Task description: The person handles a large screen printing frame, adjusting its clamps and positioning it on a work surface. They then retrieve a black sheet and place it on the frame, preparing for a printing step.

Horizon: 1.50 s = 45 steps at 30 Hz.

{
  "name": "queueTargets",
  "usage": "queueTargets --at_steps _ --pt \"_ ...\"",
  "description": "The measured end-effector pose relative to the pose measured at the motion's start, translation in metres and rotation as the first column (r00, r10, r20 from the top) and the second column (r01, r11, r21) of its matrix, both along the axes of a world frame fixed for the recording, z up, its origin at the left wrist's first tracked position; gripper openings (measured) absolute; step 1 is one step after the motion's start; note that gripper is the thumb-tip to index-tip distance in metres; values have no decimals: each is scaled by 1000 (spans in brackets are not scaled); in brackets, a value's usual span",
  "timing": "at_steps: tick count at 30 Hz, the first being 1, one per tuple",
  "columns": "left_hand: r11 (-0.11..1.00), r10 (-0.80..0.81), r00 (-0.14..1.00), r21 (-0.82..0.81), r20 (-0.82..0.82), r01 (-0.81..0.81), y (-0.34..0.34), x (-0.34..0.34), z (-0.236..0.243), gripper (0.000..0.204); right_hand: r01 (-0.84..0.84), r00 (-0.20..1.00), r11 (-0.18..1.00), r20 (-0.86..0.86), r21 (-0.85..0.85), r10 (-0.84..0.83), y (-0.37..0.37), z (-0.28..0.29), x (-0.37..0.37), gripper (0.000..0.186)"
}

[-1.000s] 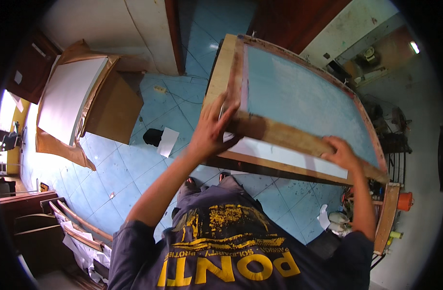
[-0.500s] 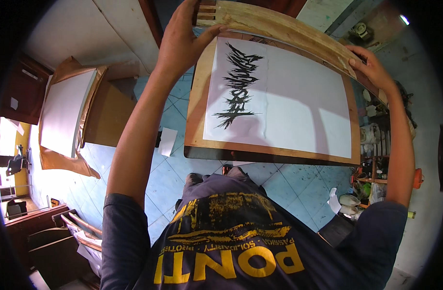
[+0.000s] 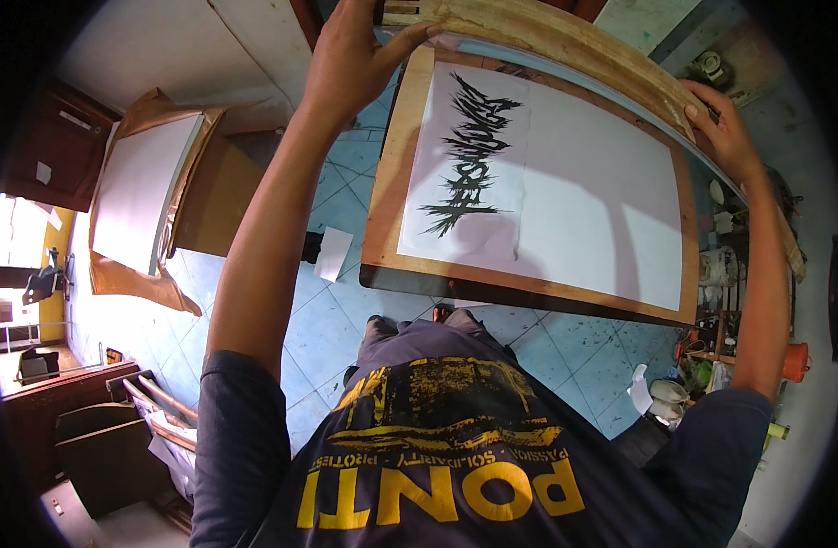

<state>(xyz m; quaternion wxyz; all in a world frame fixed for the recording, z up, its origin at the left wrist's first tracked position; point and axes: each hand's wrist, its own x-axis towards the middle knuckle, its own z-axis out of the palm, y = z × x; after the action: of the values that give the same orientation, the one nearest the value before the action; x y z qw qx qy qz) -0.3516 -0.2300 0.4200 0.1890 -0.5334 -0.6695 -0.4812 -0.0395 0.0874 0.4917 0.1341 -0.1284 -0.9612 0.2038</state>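
A wooden frame (image 3: 565,35), raised along its near edge, stands above a wooden board (image 3: 390,219) at the top of the view. My left hand (image 3: 353,68) grips it near the left corner, thumb along the wood. Toward the right end, my right hand (image 3: 722,128) closes round the same edge. Most of the frame's face is hidden from me. On the board lies a large white sheet of paper (image 3: 592,228), its left part bearing spiky black lettering (image 3: 474,155) turned sideways. Shadows of my head and arms fall across the sheet.
To the left, a stack of white sheets (image 3: 145,192) lies on brown wrapping paper (image 3: 177,297). A small white paper (image 3: 333,254) is on the blue tiled floor (image 3: 300,320). Crowded shelves (image 3: 716,301) and an orange bucket (image 3: 796,362) are at the right.
The raised frame edge has moved a little farther up and away, so the gap above the sheet is wider. My view has shifted slightly; both hands keep their hold.
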Motion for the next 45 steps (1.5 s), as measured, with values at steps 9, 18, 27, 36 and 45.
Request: queueTargets --at_steps 9,18,27,36,45 --pt "993 -110 989 62 98 104 7 -2 -4 76 -9 998 998 69 56 5 1 4 -1 43" --pt "995 -91 990 36 104 88 8 0 2 74 -61 997 987 -34 146 67 0 3 -4 41" --pt "998 -60 994 17 97 59 5 4 5 73 -37 997 968 -62 247 54 -2 4 -4 43" --pt "986 -153 978 95 143 140 10 -4 -7 73 -34 999 997 38 74 31 22 -3 2 43" --pt "999 -41 999 37 24 40 3 0 -5 73 -39 999 995 27 96 37 14 -5 4 45"
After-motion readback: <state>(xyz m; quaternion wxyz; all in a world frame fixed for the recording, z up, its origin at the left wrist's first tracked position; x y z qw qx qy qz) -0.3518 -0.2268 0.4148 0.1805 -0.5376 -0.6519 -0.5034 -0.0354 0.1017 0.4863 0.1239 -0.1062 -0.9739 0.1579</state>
